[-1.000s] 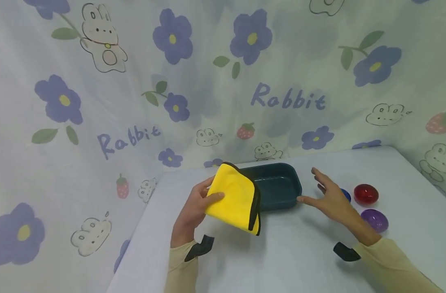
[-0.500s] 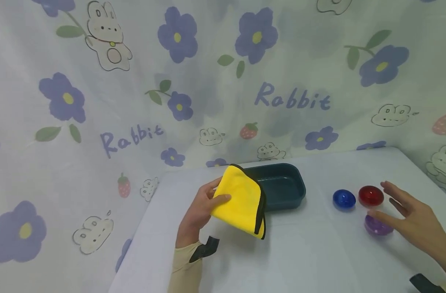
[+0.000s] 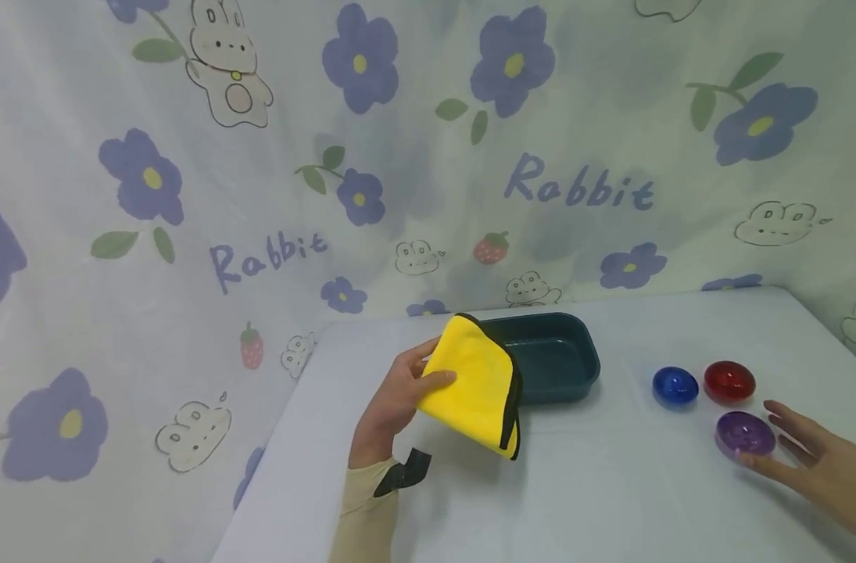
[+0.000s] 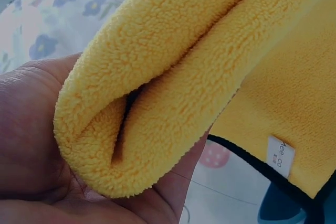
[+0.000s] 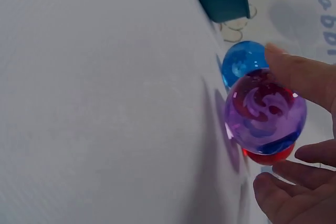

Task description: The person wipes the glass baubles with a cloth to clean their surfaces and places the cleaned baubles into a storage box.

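Note:
My left hand (image 3: 398,392) pinches a folded yellow cloth (image 3: 473,383) with dark edging, thumb on the near face. In the left wrist view the fleecy fold of the cloth (image 4: 142,93) lies against the palm, and a white label (image 4: 280,156) shows near its border. On the table's right side, my right hand (image 3: 825,461) is beside a see-through purple ball (image 3: 746,435), its thumb and fingers spread. The right wrist view has the thumb (image 5: 302,74) overlapping the purple ball (image 5: 265,114), with the other fingers below and apart; whether the thumb touches cannot be told.
A dark teal rectangular basin (image 3: 560,367) stands at the back middle, its left part hidden by the cloth. Just behind the purple ball are a blue ball (image 3: 675,385) and a red ball (image 3: 728,381). A patterned curtain (image 3: 428,156) borders the white table (image 3: 596,493).
My right hand has moved from beside the basin rightward to the purple ball, uncovering the blue ball. The left hand still holds the cloth. The head view has shifted slightly.

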`<state>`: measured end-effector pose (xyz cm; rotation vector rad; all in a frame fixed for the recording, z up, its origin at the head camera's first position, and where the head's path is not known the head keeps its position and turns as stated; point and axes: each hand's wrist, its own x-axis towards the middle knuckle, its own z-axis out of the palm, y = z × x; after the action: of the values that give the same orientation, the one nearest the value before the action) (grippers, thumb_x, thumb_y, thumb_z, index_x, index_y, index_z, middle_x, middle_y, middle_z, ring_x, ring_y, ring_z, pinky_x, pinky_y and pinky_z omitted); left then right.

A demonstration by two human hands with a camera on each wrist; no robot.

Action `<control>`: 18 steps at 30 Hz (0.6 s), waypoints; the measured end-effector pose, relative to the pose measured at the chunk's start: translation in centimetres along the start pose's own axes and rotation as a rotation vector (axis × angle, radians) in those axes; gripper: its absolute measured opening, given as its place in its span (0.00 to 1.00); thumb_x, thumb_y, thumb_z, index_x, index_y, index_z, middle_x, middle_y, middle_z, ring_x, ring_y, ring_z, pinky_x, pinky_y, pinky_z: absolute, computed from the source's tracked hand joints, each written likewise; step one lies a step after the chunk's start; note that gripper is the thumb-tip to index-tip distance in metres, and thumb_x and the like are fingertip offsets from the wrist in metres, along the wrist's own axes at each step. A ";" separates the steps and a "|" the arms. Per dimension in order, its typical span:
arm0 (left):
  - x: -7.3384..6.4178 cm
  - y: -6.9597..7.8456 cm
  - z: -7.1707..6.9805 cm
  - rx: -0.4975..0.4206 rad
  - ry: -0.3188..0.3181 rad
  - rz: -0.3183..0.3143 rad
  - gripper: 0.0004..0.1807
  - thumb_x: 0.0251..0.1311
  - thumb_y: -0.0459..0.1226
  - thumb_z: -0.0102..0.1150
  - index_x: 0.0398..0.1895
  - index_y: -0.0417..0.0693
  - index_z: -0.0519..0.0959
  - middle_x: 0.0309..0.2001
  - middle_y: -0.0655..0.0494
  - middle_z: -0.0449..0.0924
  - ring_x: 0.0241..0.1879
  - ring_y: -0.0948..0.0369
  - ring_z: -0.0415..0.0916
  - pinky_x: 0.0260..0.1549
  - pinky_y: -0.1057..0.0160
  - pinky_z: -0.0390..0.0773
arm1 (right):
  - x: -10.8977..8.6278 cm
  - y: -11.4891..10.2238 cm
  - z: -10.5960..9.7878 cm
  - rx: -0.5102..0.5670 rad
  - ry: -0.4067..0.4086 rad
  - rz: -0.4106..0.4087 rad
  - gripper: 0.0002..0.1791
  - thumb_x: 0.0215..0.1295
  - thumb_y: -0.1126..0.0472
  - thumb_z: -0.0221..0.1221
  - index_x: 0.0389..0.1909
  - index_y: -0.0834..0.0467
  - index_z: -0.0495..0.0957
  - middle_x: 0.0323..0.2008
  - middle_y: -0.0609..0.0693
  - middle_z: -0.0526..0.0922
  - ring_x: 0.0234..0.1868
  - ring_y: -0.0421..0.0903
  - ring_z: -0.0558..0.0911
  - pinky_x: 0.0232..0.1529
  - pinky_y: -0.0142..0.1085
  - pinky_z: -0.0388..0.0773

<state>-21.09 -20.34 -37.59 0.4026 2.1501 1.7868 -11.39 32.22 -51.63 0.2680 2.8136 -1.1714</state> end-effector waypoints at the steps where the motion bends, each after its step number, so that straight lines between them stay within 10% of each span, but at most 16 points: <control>1: 0.0 0.0 0.0 0.002 -0.002 0.000 0.35 0.66 0.40 0.62 0.77 0.58 0.67 0.42 0.53 0.88 0.35 0.58 0.88 0.41 0.61 0.87 | 0.1 0.1 0.0 -0.022 -0.011 0.004 0.63 0.68 0.36 0.61 0.81 0.68 0.33 0.74 0.82 0.43 0.73 0.82 0.46 0.64 0.67 0.63; 4: 0.1 0.0 0.0 0.001 -0.005 -0.004 0.35 0.66 0.40 0.62 0.77 0.59 0.67 0.43 0.53 0.88 0.36 0.58 0.88 0.42 0.61 0.87 | 0.4 0.4 0.2 -0.025 -0.008 -0.018 0.61 0.66 0.37 0.64 0.80 0.71 0.41 0.72 0.83 0.51 0.72 0.82 0.52 0.63 0.38 0.78; 8: 0.0 -0.1 -0.1 -0.001 -0.006 -0.005 0.35 0.66 0.39 0.62 0.77 0.59 0.67 0.44 0.53 0.87 0.36 0.58 0.88 0.42 0.61 0.87 | 0.6 0.4 0.2 -0.030 -0.018 -0.039 0.59 0.64 0.38 0.66 0.77 0.75 0.49 0.71 0.82 0.56 0.69 0.82 0.58 0.37 0.12 0.73; 18: 0.1 0.0 0.0 -0.006 -0.024 0.002 0.35 0.66 0.39 0.62 0.77 0.58 0.67 0.44 0.52 0.87 0.37 0.58 0.88 0.43 0.61 0.87 | 0.6 -0.5 0.1 -0.042 -0.046 -0.010 0.58 0.61 0.37 0.68 0.74 0.77 0.57 0.69 0.81 0.61 0.65 0.83 0.65 0.40 0.33 0.85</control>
<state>-21.15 -20.36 -37.63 0.4226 2.1278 1.7797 -12.06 31.88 -51.47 0.2211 2.7992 -1.1048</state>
